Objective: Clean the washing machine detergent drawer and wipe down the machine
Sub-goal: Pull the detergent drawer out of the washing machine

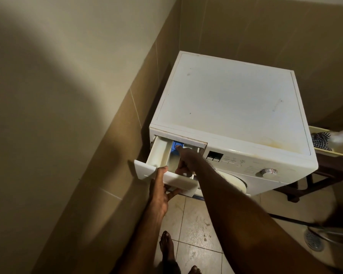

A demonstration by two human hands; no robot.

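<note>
A white front-loading washing machine (232,107) stands in a tiled corner. Its detergent drawer (160,155) is pulled far out at the upper left of the front. My left hand (160,186) grips the drawer's front panel, thumb on the top edge and fingers underneath. My right hand (186,161) reaches into the drawer, one finger pressing the blue insert (175,145) near the back; its other fingers are curled inside the compartment. The machine's top shows marks and a yellowish stain near the front right.
A beige tiled wall (107,135) runs close along the machine's left side. A yellow tray (339,151) with a checked cloth (321,140) sits on a dark stand to the right. A floor drain (313,241) lies at the right. My bare feet (166,246) stand on the tiled floor.
</note>
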